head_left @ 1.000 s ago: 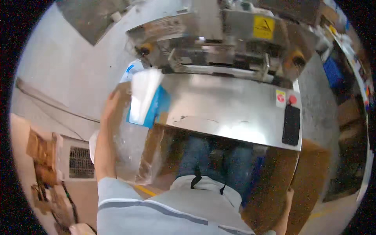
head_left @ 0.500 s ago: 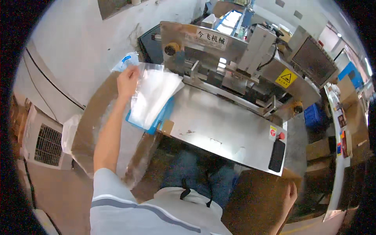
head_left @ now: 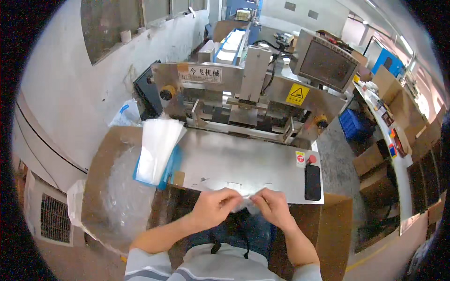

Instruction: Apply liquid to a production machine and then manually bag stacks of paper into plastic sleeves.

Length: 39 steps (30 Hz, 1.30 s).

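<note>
At the near edge of a metal work table (head_left: 220,154), my left hand (head_left: 218,207) and my right hand (head_left: 273,206) face each other. Both pinch a small clear plastic bag (head_left: 245,202) between thumb and fingers, and its lower part hangs over my lap. Farther left, a fanned stack of white translucent bags (head_left: 158,145) leans on a blue tray (head_left: 174,165) beside the table. Behind the table stands the metal frame of a machine (head_left: 269,93).
An open cardboard box (head_left: 101,152) with loose clear plastic stands left, another cardboard box (head_left: 336,225) right. A black phone-like slab (head_left: 312,182) and a red button (head_left: 311,159) occupy the table's right end. A monitor (head_left: 327,62) rises behind; a blue crate (head_left: 354,126) sits farther right.
My left hand has come from the bag stack to the front of my body with a bag. My right hand has risen from the right-hand box and now grips the bag too. The view has shifted.
</note>
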Tool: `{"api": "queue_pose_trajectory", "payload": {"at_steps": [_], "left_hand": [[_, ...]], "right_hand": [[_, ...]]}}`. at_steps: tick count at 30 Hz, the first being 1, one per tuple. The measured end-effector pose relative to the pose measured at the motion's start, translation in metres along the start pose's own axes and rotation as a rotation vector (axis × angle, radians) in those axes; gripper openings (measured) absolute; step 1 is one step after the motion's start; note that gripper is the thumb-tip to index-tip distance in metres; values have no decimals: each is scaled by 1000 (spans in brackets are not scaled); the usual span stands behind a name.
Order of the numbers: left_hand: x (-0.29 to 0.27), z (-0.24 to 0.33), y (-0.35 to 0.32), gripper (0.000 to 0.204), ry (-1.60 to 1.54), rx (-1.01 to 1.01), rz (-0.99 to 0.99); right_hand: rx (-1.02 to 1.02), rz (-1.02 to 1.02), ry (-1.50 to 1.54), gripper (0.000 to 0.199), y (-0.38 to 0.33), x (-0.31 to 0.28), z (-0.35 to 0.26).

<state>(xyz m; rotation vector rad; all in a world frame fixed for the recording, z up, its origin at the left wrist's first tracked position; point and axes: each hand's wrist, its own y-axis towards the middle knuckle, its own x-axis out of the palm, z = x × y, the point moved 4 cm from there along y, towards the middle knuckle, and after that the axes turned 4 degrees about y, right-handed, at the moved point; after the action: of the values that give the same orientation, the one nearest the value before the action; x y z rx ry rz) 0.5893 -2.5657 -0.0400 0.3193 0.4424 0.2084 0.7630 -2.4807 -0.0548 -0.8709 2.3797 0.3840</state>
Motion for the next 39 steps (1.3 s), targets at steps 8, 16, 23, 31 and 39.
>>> {"api": "queue_pose_trajectory", "payload": {"at_steps": [8, 16, 23, 31, 39], "left_hand": [[23, -78, -24, 18, 66, -410, 54], [43, -46, 3, 28, 339, 184, -583], [24, -59, 12, 17, 480, 75, -684], [-3, -89, 84, 23, 474, 14, -797], [-7, -213, 239, 52, 445, -352, -832]], "right_hand": [[-550, 232, -105, 13, -19, 5, 2], [-443, -30, -204, 13, -17, 24, 28], [-334, -157, 48, 14, -17, -2, 36], [-366, -95, 23, 14, 49, -29, 62], [-61, -65, -113, 26, 212, -27, 162]]}}
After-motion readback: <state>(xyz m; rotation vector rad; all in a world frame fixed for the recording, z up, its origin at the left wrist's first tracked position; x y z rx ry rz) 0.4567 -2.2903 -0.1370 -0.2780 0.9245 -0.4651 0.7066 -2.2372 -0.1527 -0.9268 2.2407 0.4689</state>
